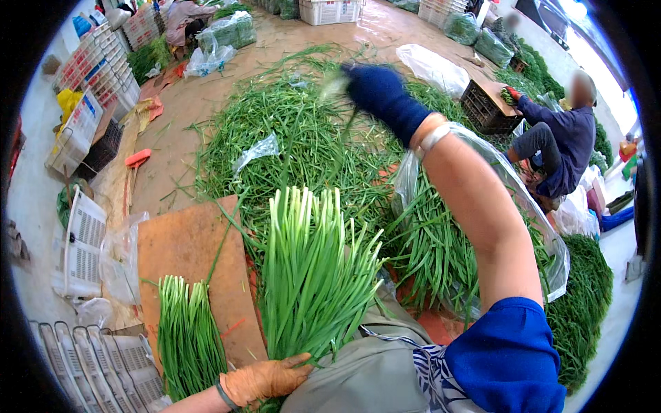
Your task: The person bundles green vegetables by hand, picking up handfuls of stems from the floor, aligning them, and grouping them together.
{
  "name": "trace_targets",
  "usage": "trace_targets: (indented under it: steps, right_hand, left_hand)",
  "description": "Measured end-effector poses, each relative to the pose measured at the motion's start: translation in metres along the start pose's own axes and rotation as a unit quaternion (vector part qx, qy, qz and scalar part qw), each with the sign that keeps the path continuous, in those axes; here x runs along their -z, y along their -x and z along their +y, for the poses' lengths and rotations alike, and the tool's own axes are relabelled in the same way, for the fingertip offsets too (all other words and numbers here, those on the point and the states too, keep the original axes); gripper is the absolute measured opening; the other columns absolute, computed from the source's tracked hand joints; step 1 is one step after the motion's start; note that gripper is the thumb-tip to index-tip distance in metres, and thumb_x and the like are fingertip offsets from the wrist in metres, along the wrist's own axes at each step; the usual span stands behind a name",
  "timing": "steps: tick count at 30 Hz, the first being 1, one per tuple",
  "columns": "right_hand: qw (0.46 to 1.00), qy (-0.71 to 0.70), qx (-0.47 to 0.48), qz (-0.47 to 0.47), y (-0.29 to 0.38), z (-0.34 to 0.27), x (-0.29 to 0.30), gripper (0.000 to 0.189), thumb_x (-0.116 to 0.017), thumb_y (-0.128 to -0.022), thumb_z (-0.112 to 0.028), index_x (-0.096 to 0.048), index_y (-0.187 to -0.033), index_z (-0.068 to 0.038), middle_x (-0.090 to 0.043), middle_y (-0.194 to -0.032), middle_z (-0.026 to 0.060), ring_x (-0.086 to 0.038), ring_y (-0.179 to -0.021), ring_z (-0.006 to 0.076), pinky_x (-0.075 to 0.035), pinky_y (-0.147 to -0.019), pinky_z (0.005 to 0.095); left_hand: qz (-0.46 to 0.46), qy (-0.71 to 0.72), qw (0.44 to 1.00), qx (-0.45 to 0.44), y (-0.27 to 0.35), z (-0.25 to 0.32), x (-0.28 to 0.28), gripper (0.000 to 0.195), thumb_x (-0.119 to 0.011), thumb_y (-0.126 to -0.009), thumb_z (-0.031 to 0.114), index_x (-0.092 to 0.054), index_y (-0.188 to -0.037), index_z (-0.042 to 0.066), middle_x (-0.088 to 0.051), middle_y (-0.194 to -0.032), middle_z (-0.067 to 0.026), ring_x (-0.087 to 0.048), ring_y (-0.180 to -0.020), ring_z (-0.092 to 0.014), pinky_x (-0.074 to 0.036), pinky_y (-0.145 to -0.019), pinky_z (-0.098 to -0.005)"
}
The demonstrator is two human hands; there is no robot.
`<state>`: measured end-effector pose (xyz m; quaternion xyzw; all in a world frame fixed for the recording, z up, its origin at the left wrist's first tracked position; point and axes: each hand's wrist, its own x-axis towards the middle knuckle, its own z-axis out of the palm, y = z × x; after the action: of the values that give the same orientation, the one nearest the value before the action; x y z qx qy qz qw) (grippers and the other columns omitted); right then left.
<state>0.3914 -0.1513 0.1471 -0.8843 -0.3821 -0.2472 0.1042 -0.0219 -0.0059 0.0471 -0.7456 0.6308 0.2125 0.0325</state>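
My left hand (273,381), in an orange rubber glove, grips the leafy lower end of a large bunch of green chives (304,268) leaning by my lap, its pale stem ends pointing away from me. My right hand (379,95), in a dark blue glove, is stretched out over loose greens (289,124) on the floor; it is blurred, with a pale wisp and thin leaves at its fingers. A smaller chive bunch (188,330) lies on a brown board (201,248) at my left. More chives (439,253) lie in an opened clear plastic bag at my right.
Stacked white plastic crates (98,72) and a crate (85,248) stand at the left, with more crates (93,366) near me. A seated person (560,139) works beside a black crate (483,108) at the right; another person (186,20) crouches at the back left. A green heap (581,304) lies right.
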Motion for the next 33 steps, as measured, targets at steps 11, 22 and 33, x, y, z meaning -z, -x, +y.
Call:
trace_targets:
  steps: [11,22,33]
  right_hand:
    - [0.902,-0.106,0.392,-0.148,0.124,-0.086,-0.016,0.023,-0.055,-0.076,-0.040,-0.058,-0.079,-0.018,-0.054,-0.075,0.0041,-0.056,-0.082,0.0237,-0.031,-0.087,0.0555]
    - [0.938,-0.204,0.228,-0.165,0.162,-0.083,-0.018,0.032,-0.061,-0.074,-0.037,-0.058,-0.095,-0.013,-0.057,-0.089,0.0071,-0.053,-0.089,0.0281,-0.041,-0.081,0.0381]
    - [0.882,-0.084,0.230,-0.402,0.140,-0.082,-0.007,0.049,-0.053,-0.075,-0.056,-0.064,-0.096,-0.013,-0.063,-0.085,0.0117,-0.059,-0.085,0.0297,-0.042,-0.077,0.0416]
  left_hand:
    - [0.067,-0.063,0.994,0.058,0.003,0.010,-0.016,0.035,-0.042,-0.079,0.021,-0.054,-0.107,0.005,-0.053,-0.109,-0.0046,-0.038,-0.119,-0.020,-0.018,-0.108,-0.0459]
    - [0.055,-0.071,0.993,0.075,0.001,0.010,-0.011,0.030,-0.045,-0.076,0.019,-0.057,-0.103,0.011,-0.055,-0.107,0.0009,-0.042,-0.113,-0.015,-0.023,-0.106,-0.0430]
    - [0.096,-0.037,0.988,0.112,-0.001,0.013,-0.014,0.024,-0.047,-0.076,0.018,-0.057,-0.096,0.011,-0.055,-0.103,0.0001,-0.045,-0.109,-0.013,-0.024,-0.106,-0.0392]
